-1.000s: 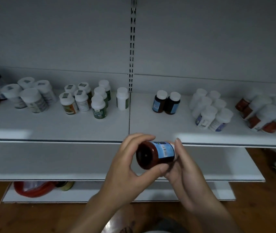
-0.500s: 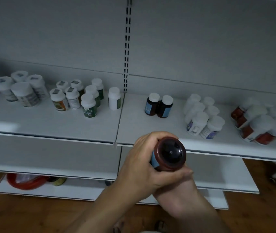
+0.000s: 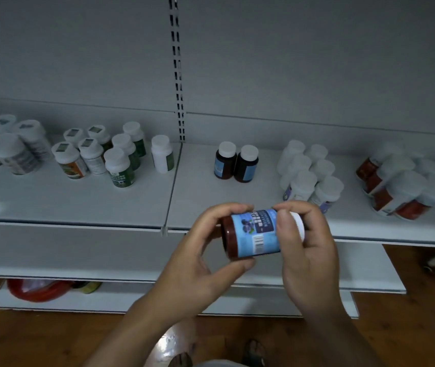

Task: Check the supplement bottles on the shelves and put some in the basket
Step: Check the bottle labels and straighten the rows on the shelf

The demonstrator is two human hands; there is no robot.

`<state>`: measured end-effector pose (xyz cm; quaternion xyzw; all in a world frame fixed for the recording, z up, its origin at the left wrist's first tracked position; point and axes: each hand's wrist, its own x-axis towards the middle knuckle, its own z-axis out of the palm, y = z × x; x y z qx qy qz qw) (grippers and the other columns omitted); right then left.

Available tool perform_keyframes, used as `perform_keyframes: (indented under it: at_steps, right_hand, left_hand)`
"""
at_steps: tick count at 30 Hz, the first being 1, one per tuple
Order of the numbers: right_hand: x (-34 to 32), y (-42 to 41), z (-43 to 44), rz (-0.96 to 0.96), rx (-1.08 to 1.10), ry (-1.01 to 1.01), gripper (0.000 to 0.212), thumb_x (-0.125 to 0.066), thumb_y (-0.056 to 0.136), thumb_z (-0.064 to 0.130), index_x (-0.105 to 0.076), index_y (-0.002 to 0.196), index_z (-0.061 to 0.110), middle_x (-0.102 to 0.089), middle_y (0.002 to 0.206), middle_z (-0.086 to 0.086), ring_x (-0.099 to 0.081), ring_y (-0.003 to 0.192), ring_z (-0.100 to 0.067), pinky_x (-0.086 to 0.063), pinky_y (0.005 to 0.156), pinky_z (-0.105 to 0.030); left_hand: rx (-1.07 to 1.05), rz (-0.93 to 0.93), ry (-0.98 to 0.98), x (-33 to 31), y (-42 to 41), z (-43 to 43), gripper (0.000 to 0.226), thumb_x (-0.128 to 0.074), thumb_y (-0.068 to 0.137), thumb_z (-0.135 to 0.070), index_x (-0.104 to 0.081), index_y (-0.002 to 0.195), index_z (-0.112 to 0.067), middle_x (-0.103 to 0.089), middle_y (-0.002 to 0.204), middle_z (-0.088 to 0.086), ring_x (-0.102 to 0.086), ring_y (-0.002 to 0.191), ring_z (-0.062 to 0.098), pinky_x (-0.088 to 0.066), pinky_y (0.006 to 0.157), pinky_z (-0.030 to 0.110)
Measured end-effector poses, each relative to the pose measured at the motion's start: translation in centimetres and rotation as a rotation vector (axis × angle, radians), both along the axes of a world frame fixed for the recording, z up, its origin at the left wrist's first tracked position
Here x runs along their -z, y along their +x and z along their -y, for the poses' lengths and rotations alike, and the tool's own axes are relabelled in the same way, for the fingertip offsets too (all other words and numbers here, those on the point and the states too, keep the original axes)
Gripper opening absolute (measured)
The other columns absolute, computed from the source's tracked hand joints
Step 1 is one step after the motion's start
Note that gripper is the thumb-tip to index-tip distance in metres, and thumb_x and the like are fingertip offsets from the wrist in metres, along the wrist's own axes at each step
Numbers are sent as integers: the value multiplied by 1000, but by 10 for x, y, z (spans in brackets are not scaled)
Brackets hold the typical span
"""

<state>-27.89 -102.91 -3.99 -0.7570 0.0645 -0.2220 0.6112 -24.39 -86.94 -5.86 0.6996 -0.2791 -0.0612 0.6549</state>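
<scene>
Gripping a brown bottle (image 3: 253,234) from both ends, the two hands hold it on its side in front of the top shelf (image 3: 78,202), clear of the board. The left hand (image 3: 205,260) curls round the base end, fingers over the top and thumb underneath. The right hand (image 3: 306,260) wraps the cap end, thumb laid across the blue label, fingers behind the neck; a bit of white cap (image 3: 299,223) shows past them, pointing to 3 o'clock. The label faces up, with a barcode on its lower edge.

Reckoned from the held bottle, a brown pair (image 3: 236,162) with blue labels and white caps stands upright at 12 o'clock, the two touching. At 1 o'clock sits a tight white cluster (image 3: 306,173). At 2 o'clock is a red-labelled cluster (image 3: 396,186), blurred. At 10 o'clock stand green-labelled bottles (image 3: 121,165), with a lone white bottle (image 3: 162,154) just beside them. Further round, near 9 o'clock, are grey-labelled tubs (image 3: 12,149).

A red object (image 3: 36,290) lies on the bottom shelf at 8 o'clock; what it is cannot be told. Wooden floor (image 3: 423,340) shows at 5 o'clock, and a sandalled foot (image 3: 253,353) at 6 o'clock.
</scene>
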Motion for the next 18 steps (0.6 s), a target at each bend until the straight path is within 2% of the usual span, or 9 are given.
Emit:
perform_keyframes:
  at_steps: [3, 5, 7, 8, 10, 12, 14, 16, 18]
  right_hand:
    - [5, 5, -8, 21, -30, -29, 17, -51, 82, 52, -57, 94, 40, -65, 93, 20, -66, 89, -5, -54, 63, -20]
    - [6, 4, -4, 0, -72, -5, 19, -54, 81, 56, -58, 96, 45, -65, 96, 19, -65, 92, -8, -55, 70, -28]
    - [5, 2, -11, -24, -155, -54, 26, -58, 80, 62, -56, 103, 51, -64, 107, 21, -62, 103, -10, -55, 83, -39]
    - [5, 0, -13, -27, -207, -71, 30, -61, 81, 58, -55, 109, 51, -63, 114, 21, -60, 110, -11, -53, 90, -42]
    - [6, -2, -17, -40, -293, -88, 41, -67, 79, 42, -53, 117, 48, -60, 122, 18, -58, 116, -13, -50, 96, -37]
    - [6, -4, -20, -48, -325, -71, 47, -71, 76, 35, -54, 119, 45, -61, 121, 15, -60, 112, -14, -51, 93, -32]
    - [6, -3, -27, -57, -288, -47, 43, -73, 73, 36, -59, 112, 44, -65, 113, 15, -63, 106, -13, -53, 88, -30]
    - [5, -2, -34, -87, -233, 49, 35, -72, 70, 40, -63, 105, 40, -68, 105, 13, -66, 96, -11, -55, 78, -28]
    - [5, 1, -37, -133, -182, 111, 32, -67, 70, 48, -65, 100, 37, -68, 100, 12, -67, 90, -9, -55, 67, -25]
  left_hand:
    - [-37, 121, -27, 3, 3, -6, 61, -69, 81, -14, -47, 132, -39, -48, 137, -11, -47, 132, 21, -49, 99, 31]
    - [-24, 116, -36, 2, 7, -13, 57, -69, 82, -17, -50, 131, -38, -49, 135, -9, -47, 131, 22, -51, 96, 30]
    - [6, -27, -65, -1, 9, -21, 50, -72, 78, -24, -57, 124, -32, -58, 125, -11, -56, 122, 17, -52, 90, 25]
    - [21, -139, -104, -2, 10, -25, 49, -74, 75, -27, -60, 121, -28, -62, 120, -9, -61, 115, 15, -53, 88, 24]
    - [20, -293, -165, 0, 10, -31, 47, -72, 73, -33, -63, 117, -21, -69, 113, -6, -66, 106, 14, -55, 84, 23]
    - [-10, -348, -140, 3, 9, -34, 41, -67, 74, -44, -68, 110, -25, -72, 107, -2, -69, 100, 17, -56, 78, 23]
    - [-19, -358, -76, 5, 8, -39, 45, -60, 74, -56, -69, 108, -29, -73, 105, -3, -70, 96, 16, -55, 77, 22]
    - [24, -333, -57, 6, 10, -47, 50, -61, 75, -54, -61, 121, -34, -68, 117, -11, -65, 109, 9, -53, 86, 23]
    - [86, -242, -53, 9, 14, -54, 59, -69, 78, -40, -50, 133, -37, -56, 135, -15, -53, 128, 11, -48, 99, 30]
